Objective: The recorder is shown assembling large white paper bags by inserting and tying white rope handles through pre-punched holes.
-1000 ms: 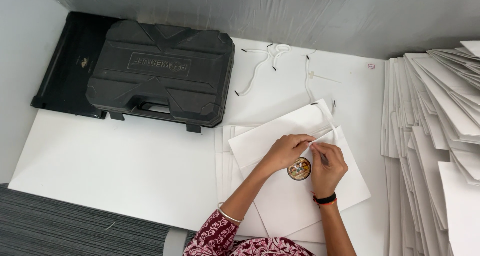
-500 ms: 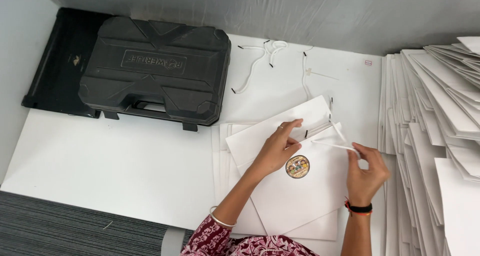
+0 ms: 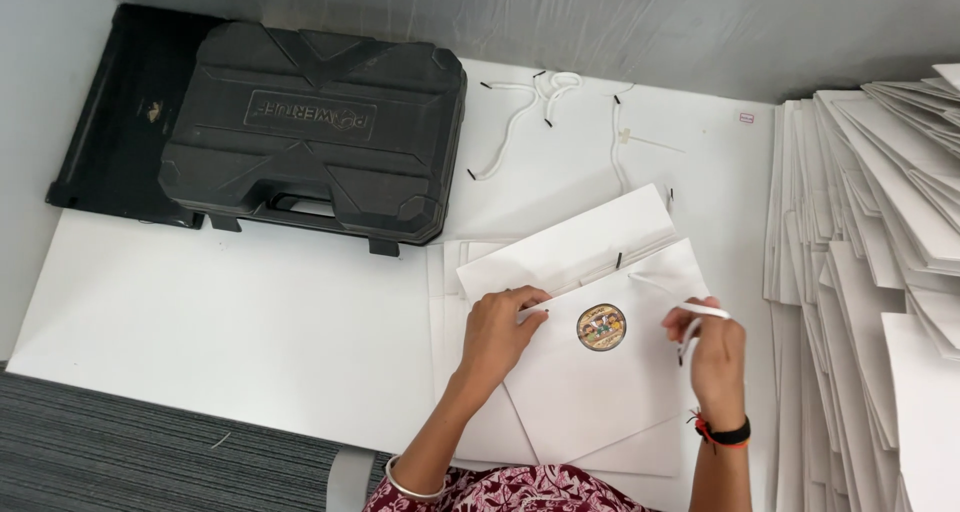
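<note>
Head cam looking straight down: a flat white paper bag (image 3: 590, 372) with a round, colourful sticker (image 3: 601, 327) on its front lies on the white table (image 3: 220, 342), right between the two hands. The left hand (image 3: 497, 329) rests on the bag's left part, fingers curled down and pressing the paper near the top edge, not gripping anything as far as I can see. The right hand (image 3: 715, 357) is at the bag's right edge, pinching a thin white cord handle (image 3: 700, 312) that runs back toward the bag's mouth. Paper looks smooth and matte, creased at the folds.

More flat white bags sit underneath it. Loose white cords with black tips (image 3: 520, 122) lie further up the table. Off to the right is a big fanned stack of flat bags (image 3: 880, 252). Top left, a black ribbed hard plastic tool case (image 3: 310, 137) sits on a flat black box (image 3: 110, 132).
</note>
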